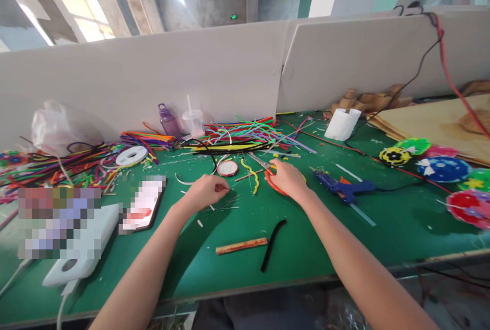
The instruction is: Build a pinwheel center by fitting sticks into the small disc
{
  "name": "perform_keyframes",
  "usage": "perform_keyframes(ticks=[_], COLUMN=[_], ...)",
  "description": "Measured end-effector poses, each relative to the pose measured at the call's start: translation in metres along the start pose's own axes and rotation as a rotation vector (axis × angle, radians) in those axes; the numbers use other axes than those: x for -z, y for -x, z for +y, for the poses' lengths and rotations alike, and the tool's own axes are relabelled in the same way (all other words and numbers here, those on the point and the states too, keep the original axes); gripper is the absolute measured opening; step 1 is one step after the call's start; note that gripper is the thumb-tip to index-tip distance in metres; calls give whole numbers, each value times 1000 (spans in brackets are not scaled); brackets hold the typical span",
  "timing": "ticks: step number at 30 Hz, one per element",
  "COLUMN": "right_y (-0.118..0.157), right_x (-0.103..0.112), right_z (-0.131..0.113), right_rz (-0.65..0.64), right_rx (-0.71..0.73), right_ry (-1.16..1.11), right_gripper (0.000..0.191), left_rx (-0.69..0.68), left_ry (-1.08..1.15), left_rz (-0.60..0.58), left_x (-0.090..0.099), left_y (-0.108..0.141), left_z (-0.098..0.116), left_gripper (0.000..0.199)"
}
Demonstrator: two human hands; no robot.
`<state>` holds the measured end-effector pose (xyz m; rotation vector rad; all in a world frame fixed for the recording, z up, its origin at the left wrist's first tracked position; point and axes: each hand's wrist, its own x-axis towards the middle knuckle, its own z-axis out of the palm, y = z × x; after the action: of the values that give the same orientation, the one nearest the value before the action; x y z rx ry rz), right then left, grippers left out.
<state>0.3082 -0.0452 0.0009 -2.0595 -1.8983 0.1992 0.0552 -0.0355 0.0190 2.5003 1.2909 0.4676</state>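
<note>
My right hand (pixel 286 178) is closed around the orange handles of a pair of scissors (pixel 272 185), whose metal blades point up and left over the table. My left hand (pixel 209 191) hovers or rests left of it, fingers curled together; anything between them is too small to make out. Just above my left hand lies a small round white piece with a reddish rim (pixel 227 168). A yellow wavy strip (pixel 250 176) lies between the hands. Nearer the front edge are a brown stick (pixel 241 246) and a black strip (pixel 273 245).
Colourful pipe cleaners (pixel 245 133) lie in a heap along the back. At right are a blue glue gun (pixel 342 187) with its cord and round decorated pieces (pixel 444 168). A phone (pixel 143 205), a white power bank (pixel 86 248) and a purple bottle (pixel 168 122) stand or lie at left.
</note>
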Motion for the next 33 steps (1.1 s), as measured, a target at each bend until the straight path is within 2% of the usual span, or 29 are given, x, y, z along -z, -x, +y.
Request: perform_keyframes(ticks=[5, 7, 10, 16, 20, 23, 27, 31, 33], right_y=[-4, -5, -6, -1, 0, -1, -1, 5, 8], right_x=[-2, -3, -4, -2, -2, -2, -1, 5, 8], right_z=[4, 5, 4, 1, 0, 1, 0, -4, -5], right_rz=[-15, -12, -1, -5, 0, 1, -4, 21, 28], right_rx=[1, 0, 9, 74, 69, 64, 52, 51, 53], right_ry=[-10, -21, 6, 54, 48, 43, 33, 51, 87], right_gripper=[56, 61, 55, 38, 38, 38, 38, 37, 33], left_rx=[-30, -16, 27, 3, -81, -15, -19, -8, -3], left_ry=[-43, -136, -306, -586, -718, -735, -604, -304, -83], left_rz=[-19, -47, -81, -278, -401, -364, -264, -20, 127], left_x=[8, 9, 12, 16, 8, 1, 5, 27, 35], left_y=[5, 11, 21, 26, 19, 16, 14, 3, -4], left_z=[3, 9, 24, 63, 80, 79, 62, 46, 40], left_gripper=[18, 19, 18, 14, 27, 34, 25, 22, 12])
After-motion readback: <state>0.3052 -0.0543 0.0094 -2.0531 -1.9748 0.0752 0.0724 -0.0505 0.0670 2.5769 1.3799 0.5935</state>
